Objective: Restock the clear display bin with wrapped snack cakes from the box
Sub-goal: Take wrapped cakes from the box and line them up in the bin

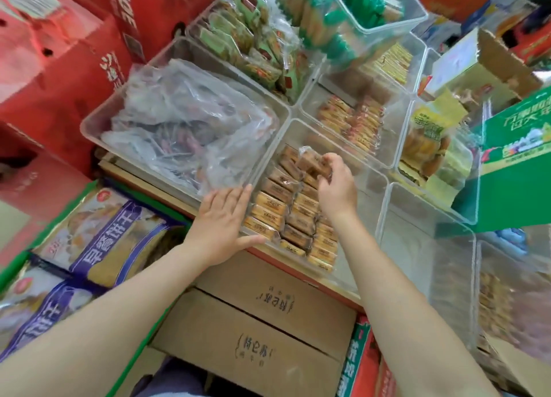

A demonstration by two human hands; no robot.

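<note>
Both forearms reach forward over the brown cardboard boxes. The left hand lies flat, fingers straight and together, pressing the near left wall of the clear display bin. Just beyond, the right hand hovers over the bin, fingers curled around a few wrapped snack cakes. Below them, rows of cakes fill the bin's left half. Farther off, neighbouring clear bins hold other wrapped snacks.
</note>
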